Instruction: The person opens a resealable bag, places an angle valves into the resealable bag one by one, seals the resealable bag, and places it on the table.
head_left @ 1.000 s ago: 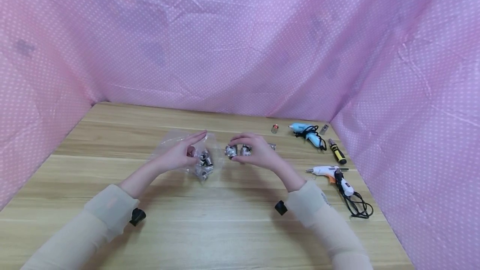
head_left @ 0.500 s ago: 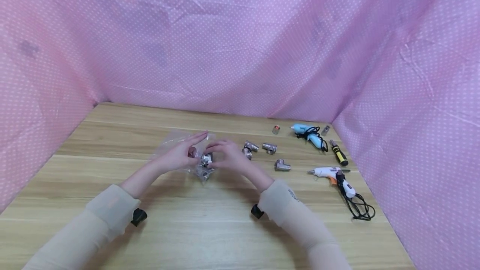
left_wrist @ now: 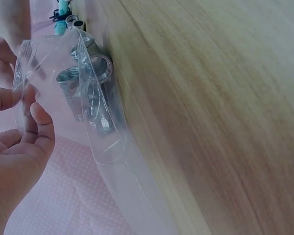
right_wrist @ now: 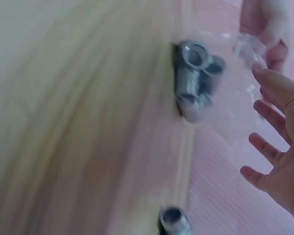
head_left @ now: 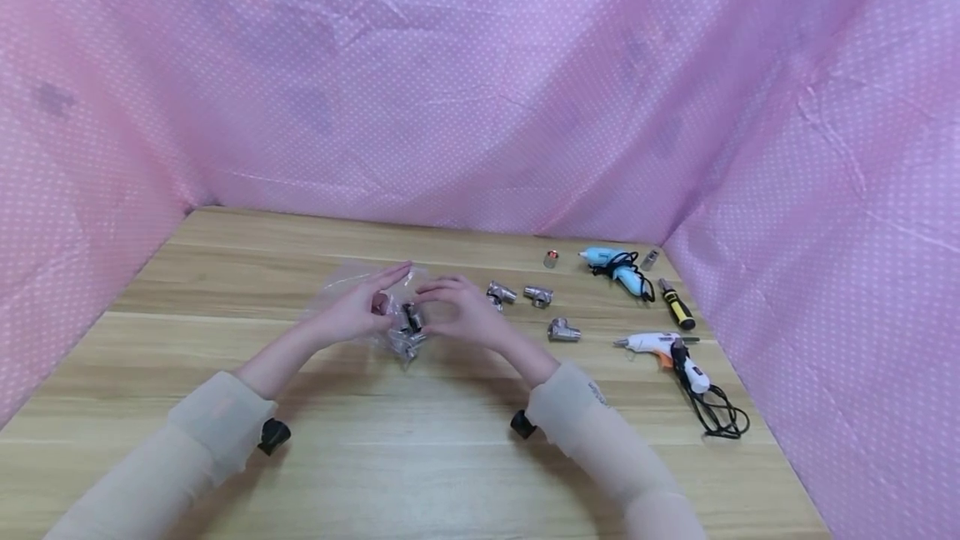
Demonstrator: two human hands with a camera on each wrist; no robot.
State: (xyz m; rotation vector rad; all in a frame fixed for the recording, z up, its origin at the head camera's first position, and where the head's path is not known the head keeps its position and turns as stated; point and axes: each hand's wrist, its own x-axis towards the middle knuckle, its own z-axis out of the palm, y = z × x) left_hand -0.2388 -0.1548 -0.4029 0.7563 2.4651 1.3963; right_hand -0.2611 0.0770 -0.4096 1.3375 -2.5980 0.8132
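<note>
My left hand (head_left: 348, 315) pinches the edge of a clear plastic bag (left_wrist: 105, 154) between thumb and fingers. Several chrome threaded pipe fittings (left_wrist: 95, 61) lie in the bag, seen through its film. My right hand (head_left: 468, 315) is at the bag's right side with its fingers spread and nothing between them. In the right wrist view, the right thumb overlaps the bag's rim and the fittings (right_wrist: 188, 81) look blurred. To the right of the right hand lie a tee fitting (head_left: 538, 297) and another tee (head_left: 562, 330), with further fittings (head_left: 501, 292) partly behind the hand.
A blue glue gun (head_left: 611, 257) with a wound black cord, a white glue gun (head_left: 648, 342) and a yellow-black screwdriver (head_left: 677, 307) lie along the right side. A small metal cylinder (head_left: 551, 258) stands at the back. Pink dotted cloth (head_left: 480, 90) hangs around the wooden table (head_left: 405, 457).
My right hand has moved left from the loose fittings to the bag, carrying a fitting, and let it go there. It then draws slightly back. My left hand stays in place on the bag.
</note>
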